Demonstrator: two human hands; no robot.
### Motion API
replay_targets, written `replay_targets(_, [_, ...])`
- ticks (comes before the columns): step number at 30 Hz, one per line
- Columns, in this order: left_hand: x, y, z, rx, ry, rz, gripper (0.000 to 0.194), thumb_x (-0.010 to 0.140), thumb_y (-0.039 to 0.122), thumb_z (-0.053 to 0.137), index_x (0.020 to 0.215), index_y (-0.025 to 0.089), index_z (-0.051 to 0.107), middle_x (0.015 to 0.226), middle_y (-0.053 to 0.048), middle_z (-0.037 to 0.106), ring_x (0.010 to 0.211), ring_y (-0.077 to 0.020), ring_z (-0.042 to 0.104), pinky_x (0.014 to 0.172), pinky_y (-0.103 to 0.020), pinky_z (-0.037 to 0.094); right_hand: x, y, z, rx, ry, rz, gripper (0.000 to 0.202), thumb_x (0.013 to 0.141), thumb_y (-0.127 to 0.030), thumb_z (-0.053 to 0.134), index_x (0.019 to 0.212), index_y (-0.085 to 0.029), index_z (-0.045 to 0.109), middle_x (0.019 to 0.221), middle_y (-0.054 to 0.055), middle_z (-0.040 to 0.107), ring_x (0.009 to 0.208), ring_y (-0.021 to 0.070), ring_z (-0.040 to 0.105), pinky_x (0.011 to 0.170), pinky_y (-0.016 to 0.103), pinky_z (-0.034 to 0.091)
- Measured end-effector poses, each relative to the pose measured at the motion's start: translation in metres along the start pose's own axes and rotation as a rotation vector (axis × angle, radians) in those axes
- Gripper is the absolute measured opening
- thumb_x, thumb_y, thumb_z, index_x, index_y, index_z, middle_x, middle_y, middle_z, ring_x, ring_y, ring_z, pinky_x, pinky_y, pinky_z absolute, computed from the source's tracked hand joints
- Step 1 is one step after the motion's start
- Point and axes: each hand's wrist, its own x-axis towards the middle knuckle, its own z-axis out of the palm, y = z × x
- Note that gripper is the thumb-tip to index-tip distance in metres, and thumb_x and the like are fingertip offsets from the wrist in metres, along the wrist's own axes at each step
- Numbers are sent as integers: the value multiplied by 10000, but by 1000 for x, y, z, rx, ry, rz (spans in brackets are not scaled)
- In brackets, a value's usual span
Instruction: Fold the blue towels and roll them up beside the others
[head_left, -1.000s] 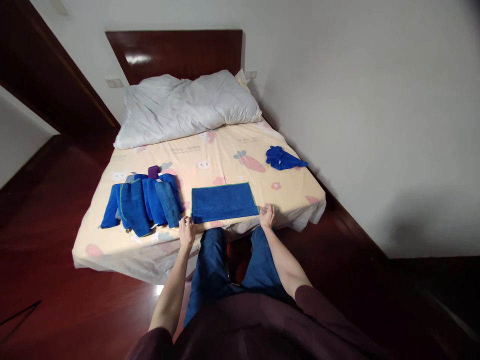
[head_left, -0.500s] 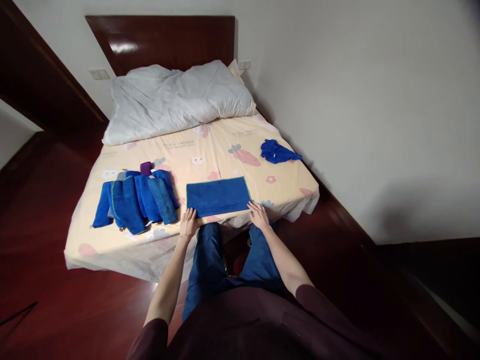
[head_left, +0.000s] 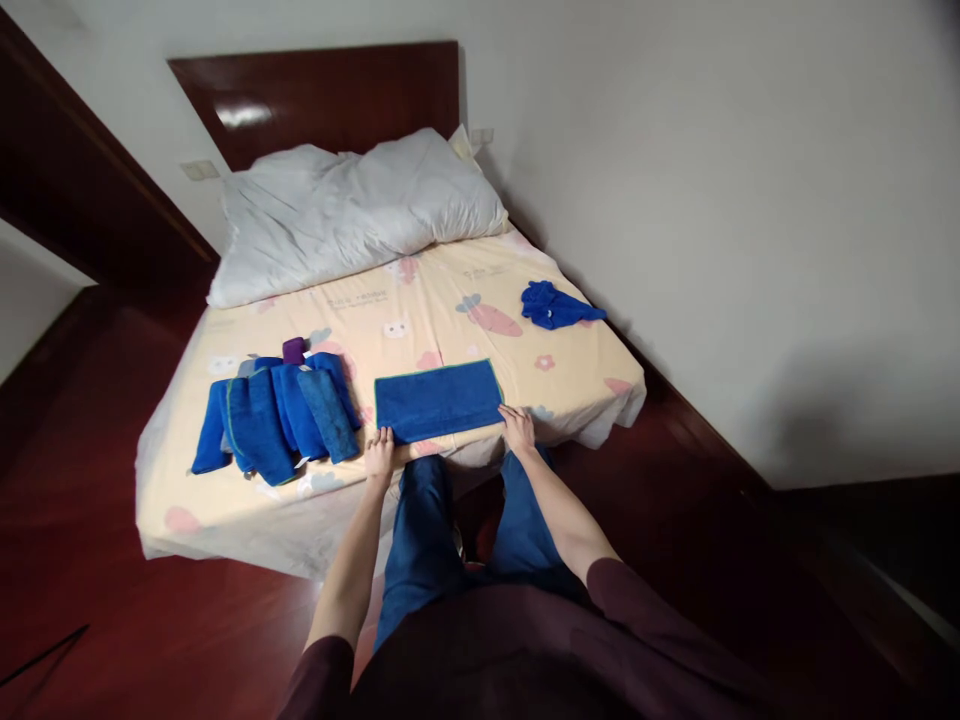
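The bed (head_left: 420,320) fills the middle of the view, its pale yellow sheet printed with carrots, flowers and rabbit faces. Behind it stands the dark wooden headboard (head_left: 337,95), and a rumpled white bundle of bedding (head_left: 360,215) covers the end beneath it. The person's blue trousers (head_left: 427,520) come up close to the bed's near edge.

On the left of the sheet sits a pile of folded or rolled blue towels (head_left: 259,425), overlapping, one with green trim. It lies just beside the flat blue towel (head_left: 439,400) and takes up the space to its left. That towel rests near the front edge of the bed, in front of the person: a dark blue oblong, mostly smooth, with thin green edging along its far side (the near side runs slightly slanted). Farther right, well apart, lies a crumpled bright blue cloth (head_left: 556,305).

The left hand (head_left: 379,455) has its fingers together over the towel's near left corner, and the right hand (head_left: 517,430) touches the near right corner; whether either one pinches the fabric, one cannot tell. Smallest is a purple roll (head_left: 294,350) at the far side of the pile.
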Motion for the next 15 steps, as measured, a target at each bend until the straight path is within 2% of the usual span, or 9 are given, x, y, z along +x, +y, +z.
replay_targets(3, [1, 0, -9, -30, 29, -14, 500, 935, 14, 437, 1335, 178, 689, 1453, -202, 635, 1348, -317, 619, 1136, -496, 474, 4, -1, -2, 20, 23, 12, 516, 839, 28, 525, 1210, -219, 786, 1376, 63, 725, 1269, 296, 632, 1083, 474, 489])
replay_targets(6, [-10, -6, -14, -84, 44, -21, 480, 908, -7, 468, 1257, 201, 724, 1408, -167, 676, 1311, -298, 648, 1120, -474, 486, -1, 3, -6, 32, 41, -1, 507, 826, 30, 521, 1154, -233, 805, 1319, 66, 753, 1228, 305, 651, 1052, 479, 504])
replay_targets(11, [-45, -26, -11, -217, 41, -39, 515, 866, 1, 498, 1276, 216, 724, 1424, -99, 681, 1290, -259, 665, 1108, -404, 514, -16, 18, -10, 66, 2, -53, 514, 830, 20, 499, 1138, -255, 806, 1255, 53, 776, 1245, 275, 630, 1096, 446, 484])
replay_targets(15, [-51, -32, -7, -319, 97, -91, 535, 837, 20, 459, 1274, 183, 722, 1333, -96, 729, 1235, -227, 688, 1094, -360, 534, -13, 26, -9, 126, 34, -39, 494, 802, 19, 511, 1096, -241, 812, 1174, 87, 760, 1204, 273, 622, 1082, 433, 499])
